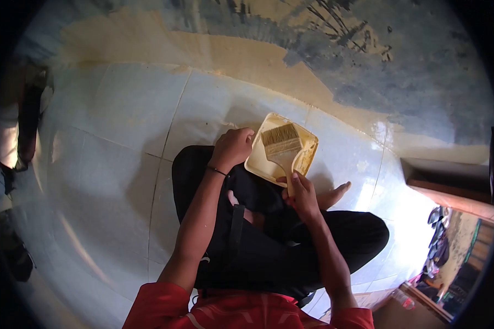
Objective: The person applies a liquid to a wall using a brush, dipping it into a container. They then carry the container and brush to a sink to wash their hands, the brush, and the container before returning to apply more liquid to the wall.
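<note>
Nearest the camera, at the lower centre of the frame, is a red shirt (239,313); above it are the black trousers (269,249) of the seated person. The right hand (303,196), right of centre, has its fingers clamped on the handle of a wide flat brush (282,149). The handle runs up from these fingers; the ferrule and bristles lie above and to the left of them, over the interior of a cream tray (262,165). The tray is tilted in the frame, with yellowish residue along its right side. The left hand (235,146), with a dark band (218,171) at the wrist, is at the tray's left rim; its fingers are curled together, and whether they clamp the rim cannot be told. A bare foot (335,196) is at lower right of the tray. Beyond are pale floor tiles (115,120) and, across the top, a wall (389,77) with tan and grey-blue areas.
</note>
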The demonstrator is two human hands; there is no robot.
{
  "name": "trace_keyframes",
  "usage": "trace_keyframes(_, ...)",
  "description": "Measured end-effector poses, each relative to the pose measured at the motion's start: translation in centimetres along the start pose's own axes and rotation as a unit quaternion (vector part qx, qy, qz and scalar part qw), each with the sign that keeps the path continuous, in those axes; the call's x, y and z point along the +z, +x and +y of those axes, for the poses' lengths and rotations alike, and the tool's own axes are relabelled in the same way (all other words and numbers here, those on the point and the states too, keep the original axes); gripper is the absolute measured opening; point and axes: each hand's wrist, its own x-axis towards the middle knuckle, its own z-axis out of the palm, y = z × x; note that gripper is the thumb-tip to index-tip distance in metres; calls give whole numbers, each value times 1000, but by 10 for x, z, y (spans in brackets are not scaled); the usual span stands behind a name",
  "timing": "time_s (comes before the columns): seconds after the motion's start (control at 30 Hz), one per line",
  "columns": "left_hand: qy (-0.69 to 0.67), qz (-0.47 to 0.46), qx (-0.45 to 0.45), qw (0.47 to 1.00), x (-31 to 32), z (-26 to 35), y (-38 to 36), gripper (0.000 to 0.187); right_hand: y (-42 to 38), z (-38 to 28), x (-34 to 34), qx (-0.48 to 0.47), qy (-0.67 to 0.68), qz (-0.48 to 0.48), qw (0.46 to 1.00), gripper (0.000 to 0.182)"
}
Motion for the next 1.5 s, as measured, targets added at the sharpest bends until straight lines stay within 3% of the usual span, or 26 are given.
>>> trace_keyframes(0.2, -27, -14, 0, 1000, 0, 4, 4, 24, 12, 15, -4, 31, 125, 29, 991, 41)
trace_keyframes(0.5, -35, -7, 32, 999, 5, 3, 7, 24, 19, 15, -6, 66, 123, -71, 988, 32)
trace_keyframes(1.03, -65, -30, 28, 997, 3, 0, 5, 28, 43, -43, -41, 63, -71, -153, 984, 32)
trace_keyframes(1.13, -69, -35, 24, 997, 2, 0, 5, 28, 51, -54, -48, 70, -144, -224, 961, 28)
trace_keyframes(1.23, -65, -33, 30, 997, 5, -3, 5, 28, 51, -59, -47, 75, -184, -232, 952, 29)
trace_keyframes(1.5, 66, -11, -14, 998, -2, 3, -7, 28, -2, -76, -45, 12, -313, -95, 945, 34)
